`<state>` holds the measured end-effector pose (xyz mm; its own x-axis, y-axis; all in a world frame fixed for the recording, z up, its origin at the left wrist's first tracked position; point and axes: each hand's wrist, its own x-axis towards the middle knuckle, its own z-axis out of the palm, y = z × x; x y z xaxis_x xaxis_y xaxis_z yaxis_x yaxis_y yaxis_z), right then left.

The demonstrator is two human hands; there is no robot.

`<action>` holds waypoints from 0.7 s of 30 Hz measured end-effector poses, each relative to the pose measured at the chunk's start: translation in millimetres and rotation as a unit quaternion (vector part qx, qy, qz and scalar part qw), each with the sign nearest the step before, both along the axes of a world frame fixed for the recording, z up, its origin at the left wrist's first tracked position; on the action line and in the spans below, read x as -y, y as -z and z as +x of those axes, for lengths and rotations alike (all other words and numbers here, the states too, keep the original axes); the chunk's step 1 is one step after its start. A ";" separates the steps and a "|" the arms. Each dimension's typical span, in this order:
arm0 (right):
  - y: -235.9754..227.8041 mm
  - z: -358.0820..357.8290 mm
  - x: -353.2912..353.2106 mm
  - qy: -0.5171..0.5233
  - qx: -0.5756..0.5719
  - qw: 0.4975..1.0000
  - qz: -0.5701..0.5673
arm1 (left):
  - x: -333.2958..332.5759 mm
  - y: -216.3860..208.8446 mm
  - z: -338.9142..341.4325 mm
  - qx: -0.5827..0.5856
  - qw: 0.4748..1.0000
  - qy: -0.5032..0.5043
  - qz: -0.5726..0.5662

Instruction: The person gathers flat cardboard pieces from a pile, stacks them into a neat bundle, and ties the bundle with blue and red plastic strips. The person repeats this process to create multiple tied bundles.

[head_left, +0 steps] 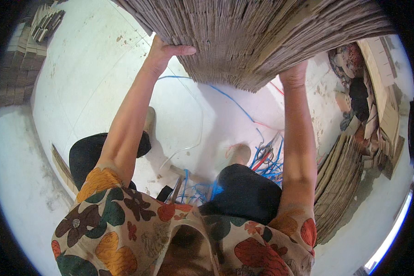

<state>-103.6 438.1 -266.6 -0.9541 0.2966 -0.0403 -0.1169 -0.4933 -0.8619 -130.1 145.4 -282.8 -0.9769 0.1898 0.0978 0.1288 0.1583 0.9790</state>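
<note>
Far left, up in the corner: a stack of folded cardboard pieces [34, 32] against the wall, well apart from the person. A thin strip of card [62, 165] lies on the pale floor [78, 83] just beside the left knee.

Left hand [163, 53] is raised, palm pressed against the near face of a big bundle of flattened cardboard sheets [248, 37], thumb stretched out along the lower edge, fingers spread flat on it rather than curled. Looks like it's steadying the bundle from the side, since sheets this loose would fan out w/o pressure on both ends.

The bundle itself fills the top centre, held up in front of the person at about head height, edges toward the camera, clear of the floor.

Right hand [293, 76] props it from underneath on the other side; wrist shows, but fingers are hidden behind the sheets, so can't tell how they grip. Both arms near straight, so the weight seems shared btw them.

Below, btw the feet: a tangle of blue and red strapping cord [267, 163] trailing across the floor, with what may be scissors [264, 154] in it – right where a step would land.

Right side: another pile of flat cardboard [338, 179] leaning low, plus mixed clutter behind it, crowding that side.
</note>
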 end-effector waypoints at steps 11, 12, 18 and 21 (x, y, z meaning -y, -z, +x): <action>37.9 5.7 -39.9 -0.013 0.012 0.998 0.059 | -13.5 2.6 3.0 0.043 0.999 0.005 -0.024; 54.0 9.1 -31.7 -0.004 -0.015 0.999 0.029 | -15.5 18.6 6.3 0.039 0.999 0.020 0.023; 30.0 8.9 -13.0 0.019 0.005 0.999 -0.035 | -17.0 13.1 -6.2 0.016 0.999 0.032 0.033; 17.3 6.2 -19.2 0.008 0.016 1.000 -0.026 | -7.7 11.2 -14.8 -0.018 0.999 0.037 0.010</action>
